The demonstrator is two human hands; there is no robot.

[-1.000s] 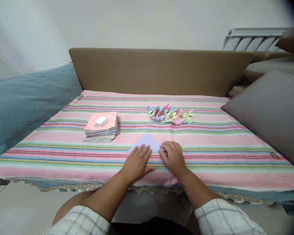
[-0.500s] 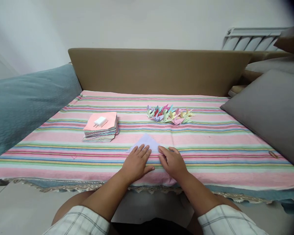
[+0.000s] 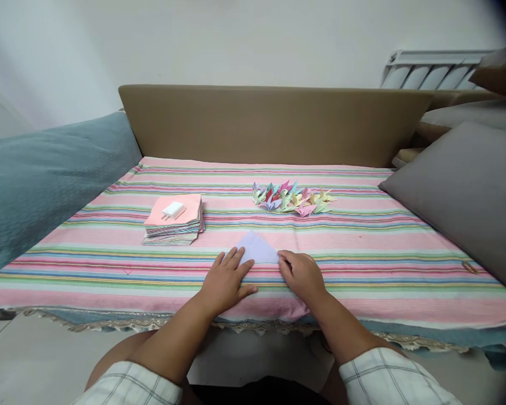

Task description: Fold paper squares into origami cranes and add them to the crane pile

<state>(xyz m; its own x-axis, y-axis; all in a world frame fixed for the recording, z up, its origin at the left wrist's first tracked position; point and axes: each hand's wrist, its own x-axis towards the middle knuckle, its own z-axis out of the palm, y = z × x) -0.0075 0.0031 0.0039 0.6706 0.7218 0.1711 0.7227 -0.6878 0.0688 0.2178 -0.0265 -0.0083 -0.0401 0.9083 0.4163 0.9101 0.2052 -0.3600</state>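
Note:
A pale lavender sheet of origami paper [image 3: 258, 248], folded into a triangle, lies on the striped cloth [image 3: 362, 239] with its peak pointing away from me. My left hand [image 3: 225, 281] rests flat over the paper's left part, fingers extended and slightly spread. At the right corner, my right hand [image 3: 302, 273] has thumb and forefinger pinched on the paper's edge, its other fingers curled. The left corner of the triangle is hidden under my left hand.
A stack of colored paper [image 3: 175, 225] at the left carries a white charger plug [image 3: 174, 210]. Several folded paper cranes [image 3: 290, 198] sit together beyond my hands. Cushions [image 3: 459, 180] flank the right, a brown backrest [image 3: 274, 124] the back. A small brown ring [image 3: 469, 267] lies far right.
My left hand has slid left along the paper, uncovering more of its middle. My right hand has shifted slightly right, to the corner.

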